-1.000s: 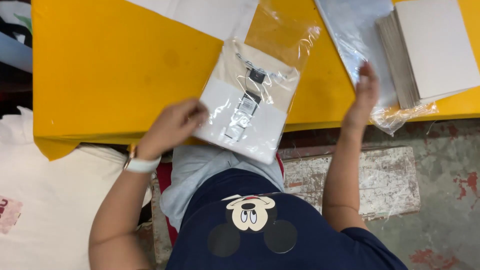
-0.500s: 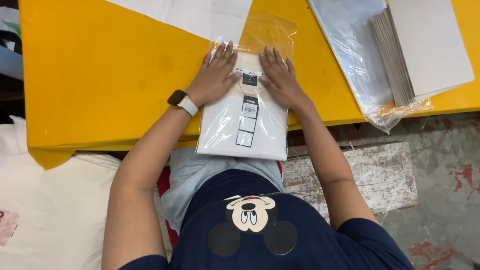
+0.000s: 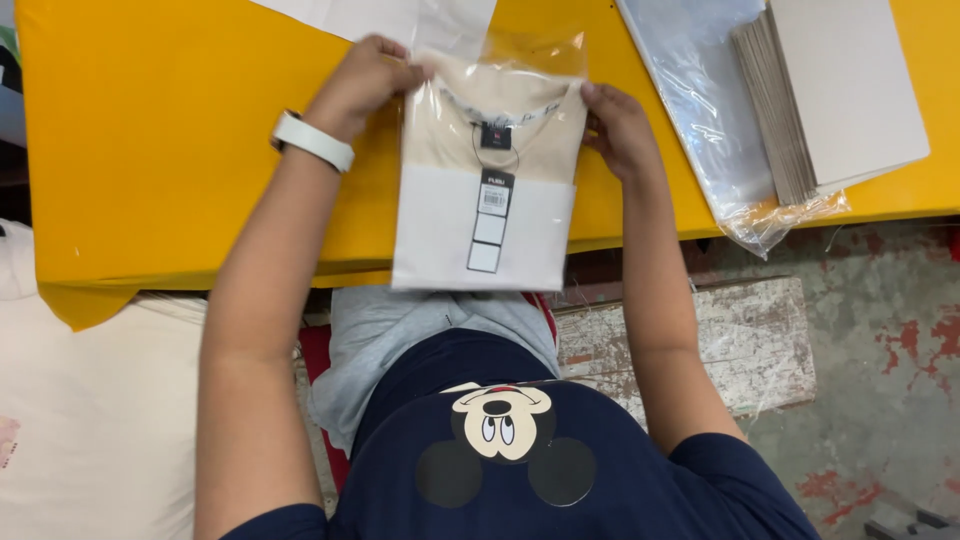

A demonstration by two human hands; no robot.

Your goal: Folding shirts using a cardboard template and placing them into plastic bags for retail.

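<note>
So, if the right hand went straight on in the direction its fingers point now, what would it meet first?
The right hand grips the clear plastic bag holding a folded beige garment. Its fingers point up and to the left, so it would probably meet that bag and garment first; depth is unclear.

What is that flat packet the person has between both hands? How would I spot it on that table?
Start at the yellow table and go to its near edge, in front of the person. There the left hand and right hand grip the sides of a folded beige shirt in a clear bag, with hanging tags on top. Unlike the grey card stack on the right, it overhangs the edge.
</note>
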